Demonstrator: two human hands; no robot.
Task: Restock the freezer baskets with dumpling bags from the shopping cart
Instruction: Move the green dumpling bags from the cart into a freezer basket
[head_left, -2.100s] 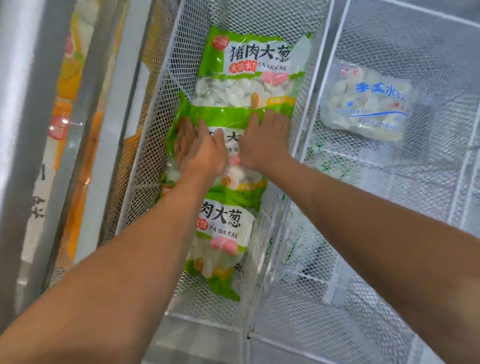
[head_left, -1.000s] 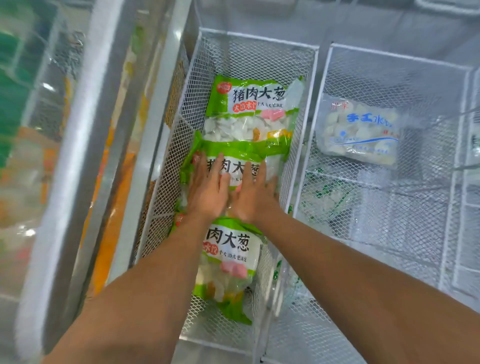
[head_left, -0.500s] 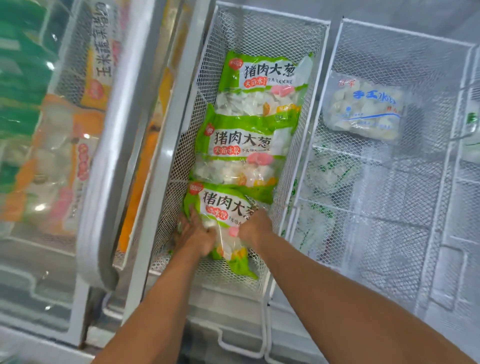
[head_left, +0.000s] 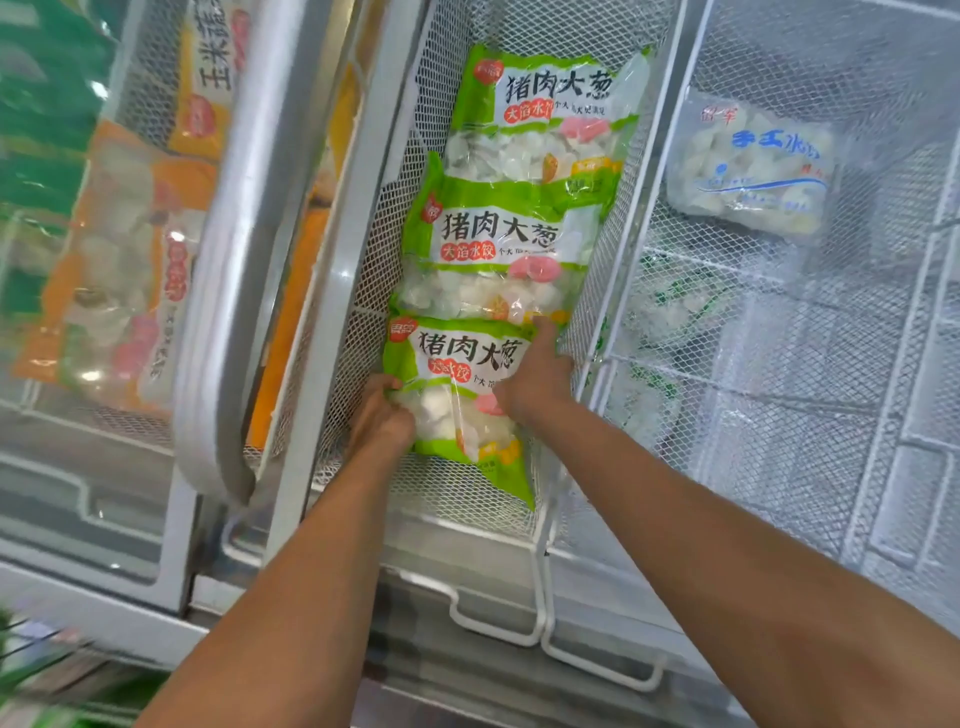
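Three green dumpling bags lie in a row in a white mesh freezer basket (head_left: 374, 249): a far bag (head_left: 550, 93), a middle bag (head_left: 493, 234) and a near bag (head_left: 457, 358), each overlapping the one behind it. My left hand (head_left: 382, 418) grips the near bag's left edge with curled fingers. My right hand (head_left: 535, 376) holds the same bag at its upper right, beside the basket's right wall. The shopping cart is not in view.
The neighbouring basket to the right holds a white-and-blue dumpling bag (head_left: 753, 166) at its far end. A sliding glass lid with a thick grey frame (head_left: 234, 260) stands to the left, with orange bags (head_left: 119, 260) under the glass. The freezer's front rim (head_left: 498, 597) runs below my forearms.
Both hands came off the middle bag and moved down to the near bag. The near bag's printed top now shows in full, lying over the middle bag's lower end.
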